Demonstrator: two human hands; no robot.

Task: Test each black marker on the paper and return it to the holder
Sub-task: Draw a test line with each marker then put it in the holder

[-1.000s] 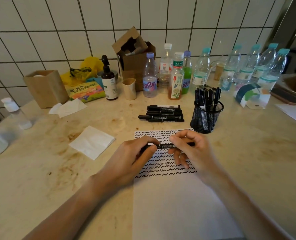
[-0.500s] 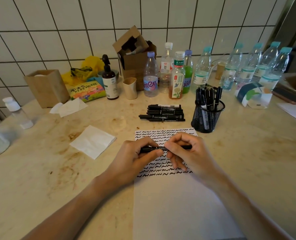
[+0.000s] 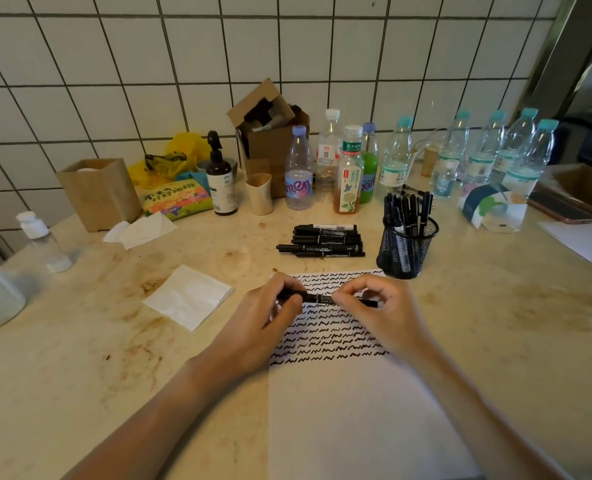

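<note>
A black marker (image 3: pixel 322 298) lies level between both hands, just above the white paper (image 3: pixel 350 410), whose upper part is covered with rows of black squiggles. My left hand (image 3: pixel 270 317) pinches the marker's left end and my right hand (image 3: pixel 377 310) pinches its right part. Whether a cap is on or off is hidden by the fingers. A pile of black markers (image 3: pixel 322 241) lies on the counter behind the paper. To its right, the black mesh holder (image 3: pixel 407 251) stands with several markers upright in it.
A white napkin (image 3: pixel 189 296) lies left of the paper. Several bottles (image 3: pixel 348 171), a cardboard box (image 3: pixel 270 133), a pump bottle (image 3: pixel 220 178) and a wooden box (image 3: pixel 97 194) line the tiled wall. A tape roll (image 3: pixel 492 211) and a phone (image 3: pixel 561 211) sit at the right.
Both hands have held the marker over the squiggles all along. They have moved only slightly, with the fingers shifting a little along the marker.
</note>
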